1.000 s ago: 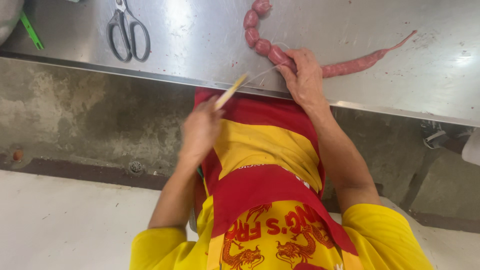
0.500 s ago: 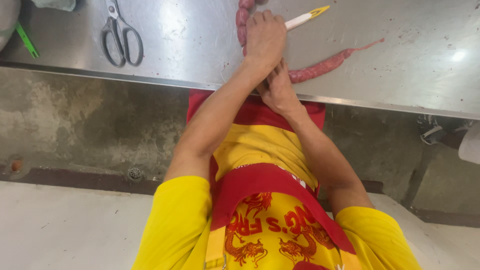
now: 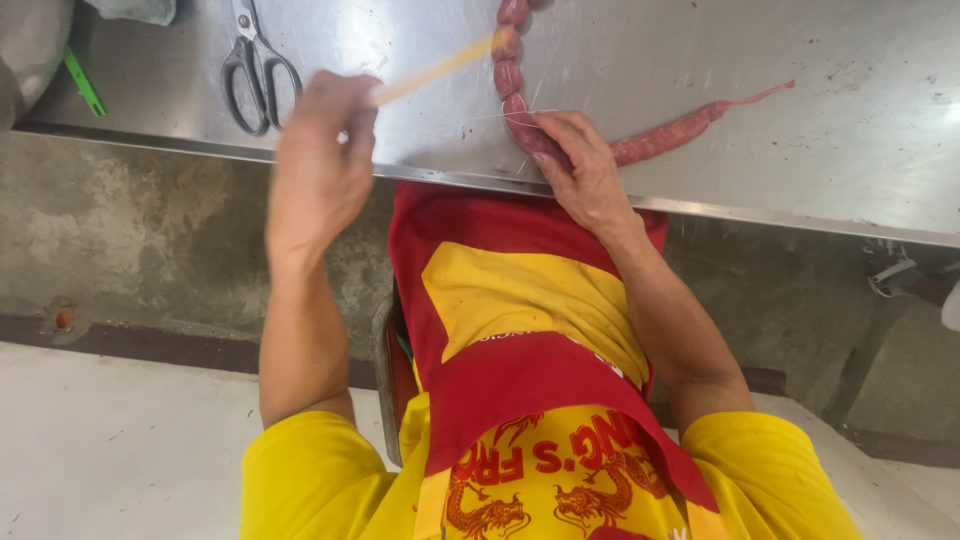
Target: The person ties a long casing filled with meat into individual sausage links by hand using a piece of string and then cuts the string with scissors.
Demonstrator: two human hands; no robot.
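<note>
Your left hand (image 3: 322, 165) is raised over the near edge of the steel worktop (image 3: 850, 150), fingers closed around a pale yellow stick (image 3: 432, 72), blurred, that points toward the sausage chain (image 3: 520, 95). Your right hand (image 3: 580, 170) presses down on that chain at the near edge, fingers curled over a link, with a thin string (image 3: 500, 115) stretched just beside it. The chain's unlinked tail (image 3: 690, 125) lies to the right. Scissors (image 3: 255, 62) lie toward the far left corner.
</note>
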